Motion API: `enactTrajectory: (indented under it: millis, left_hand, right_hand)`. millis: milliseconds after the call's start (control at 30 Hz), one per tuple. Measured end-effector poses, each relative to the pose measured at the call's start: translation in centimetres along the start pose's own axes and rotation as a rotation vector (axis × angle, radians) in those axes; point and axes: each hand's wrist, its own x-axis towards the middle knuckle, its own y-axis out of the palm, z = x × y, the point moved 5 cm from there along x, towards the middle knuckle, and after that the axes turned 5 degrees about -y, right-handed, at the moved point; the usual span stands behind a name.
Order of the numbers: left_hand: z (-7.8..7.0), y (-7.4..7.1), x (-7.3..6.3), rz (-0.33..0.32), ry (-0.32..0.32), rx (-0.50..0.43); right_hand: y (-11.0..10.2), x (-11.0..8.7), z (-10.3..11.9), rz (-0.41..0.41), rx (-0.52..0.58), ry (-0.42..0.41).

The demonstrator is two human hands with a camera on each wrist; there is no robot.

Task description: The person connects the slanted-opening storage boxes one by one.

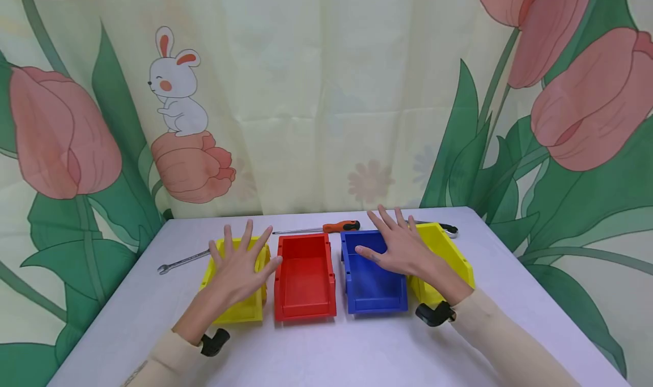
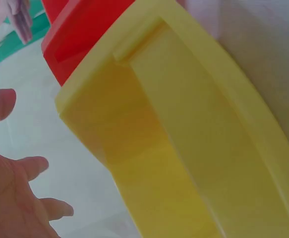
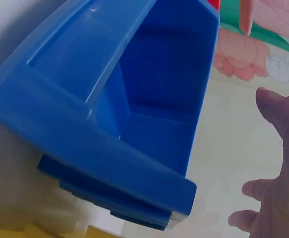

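With fingers spread, my left hand (image 1: 238, 271) hovers over the left yellow bin (image 1: 237, 313) and holds nothing. My right hand (image 1: 400, 245), fingers also spread, is above the blue bin (image 1: 377, 305) and near the right yellow bin (image 1: 449, 256). Between the hands sits a red bin (image 1: 306, 273) with nothing in it. In the left wrist view, the left hand (image 2: 15, 193) is beside the yellow bin (image 2: 184, 124). The right wrist view has the right hand (image 3: 278, 168) apart from the blue bin (image 3: 99, 134), whose visible inside is bare.
A wrench (image 1: 183, 261) lies left of the left yellow bin, partly hidden by it. Behind the red bin is a screwdriver (image 1: 340, 226) with an orange and black handle. Another tool with a dark handle (image 1: 449, 229) lies behind the right yellow bin. A printed curtain (image 1: 316, 92) hangs behind the table.
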Motion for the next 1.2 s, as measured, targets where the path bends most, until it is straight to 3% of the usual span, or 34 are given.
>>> enactTrajectory:
  millis: [333, 700, 933, 1200]
  left_hand:
    - [1.8, -0.7, -1.6, 0.009, -0.048, -0.017]
    - [3.8, -1.5, -3.5, 0.013, -0.085, -0.096]
    - [5.5, -1.1, -4.1, 0.088, -0.159, -0.113]
    - [7.4, 0.0, -4.4, 0.209, -0.204, -0.231]
  right_hand:
    - [0.3, 0.3, 1.3, 0.008, 0.041, -0.015]
    - [0.4, 1.0, 3.0, 0.024, 0.113, -0.041]
    - [0.4, 1.1, 4.5, 0.056, 0.22, -0.042]
    - [0.6, 1.8, 7.2, 0.049, 0.358, -0.068]
